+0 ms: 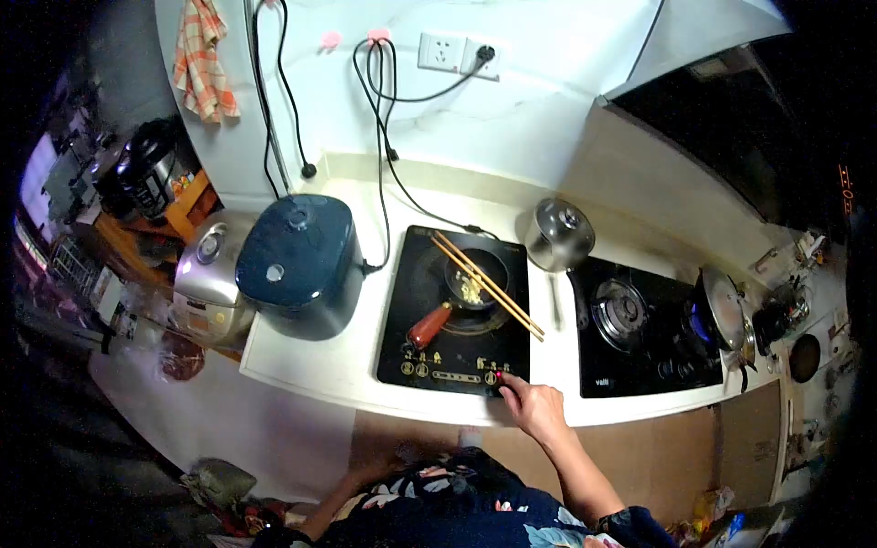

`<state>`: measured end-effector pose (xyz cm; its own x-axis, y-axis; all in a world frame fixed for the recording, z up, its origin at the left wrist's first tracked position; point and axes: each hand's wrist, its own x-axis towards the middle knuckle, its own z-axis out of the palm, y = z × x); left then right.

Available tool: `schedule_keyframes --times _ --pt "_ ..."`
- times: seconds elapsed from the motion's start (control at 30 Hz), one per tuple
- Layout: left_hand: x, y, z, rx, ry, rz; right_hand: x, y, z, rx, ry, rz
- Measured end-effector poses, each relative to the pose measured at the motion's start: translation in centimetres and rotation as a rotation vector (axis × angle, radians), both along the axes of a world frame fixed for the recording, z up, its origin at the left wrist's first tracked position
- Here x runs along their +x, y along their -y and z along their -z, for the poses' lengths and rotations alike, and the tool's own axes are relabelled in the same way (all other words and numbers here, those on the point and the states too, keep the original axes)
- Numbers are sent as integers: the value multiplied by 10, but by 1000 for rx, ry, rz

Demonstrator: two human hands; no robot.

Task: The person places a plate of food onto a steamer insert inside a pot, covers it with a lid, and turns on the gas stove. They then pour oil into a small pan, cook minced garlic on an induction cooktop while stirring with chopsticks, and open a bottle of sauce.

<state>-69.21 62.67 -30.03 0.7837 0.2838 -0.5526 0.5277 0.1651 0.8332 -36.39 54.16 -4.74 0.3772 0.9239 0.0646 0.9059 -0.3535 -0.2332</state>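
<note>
My right hand [534, 406] is at the front right corner of a black induction cooktop [402, 310], one finger stretched to its touch panel beside a small red light. It holds nothing. On the cooktop sits a small dark pan [454, 290] with a reddish-brown handle [429, 326] pointing toward me. Pale chopped pieces [470, 290] lie in the pan. A pair of wooden chopsticks [498, 292] rests across its rim, reaching past the cooktop's right edge. My left hand [388, 464] hangs low by my body in shadow, its fingers not clear.
Left of the cooktop stands a dark blue rice cooker [297, 251], with a silver cooker [215, 260] beyond it. A lidded steel saucepan [560, 237] sits to the right. Farther right, a gas stove [630, 329] has a blue flame under a pan [722, 306]. Black cords [382, 137] hang from the wall.
</note>
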Motion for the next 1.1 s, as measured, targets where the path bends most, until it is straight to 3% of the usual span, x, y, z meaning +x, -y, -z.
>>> schedule_keyframes --times 0.13,0.27,0.5,0.8,1.1 --pt "-23 11 25 -75 -61 -101 -23 -10 -16 -99 -29 -1" --pt "-74 30 65 -215 -175 -350 -20 -14 -13 -147 -1 -25" --pt "-140 61 120 -374 -299 -646 -30 -20 -19 -88 -92 -113" --pt "-147 66 142 -416 -286 -741 -59 -56 -4 -152 -62 -290" --pt "-140 58 154 -426 -271 -759 -60 -59 -10 -229 -104 -260"
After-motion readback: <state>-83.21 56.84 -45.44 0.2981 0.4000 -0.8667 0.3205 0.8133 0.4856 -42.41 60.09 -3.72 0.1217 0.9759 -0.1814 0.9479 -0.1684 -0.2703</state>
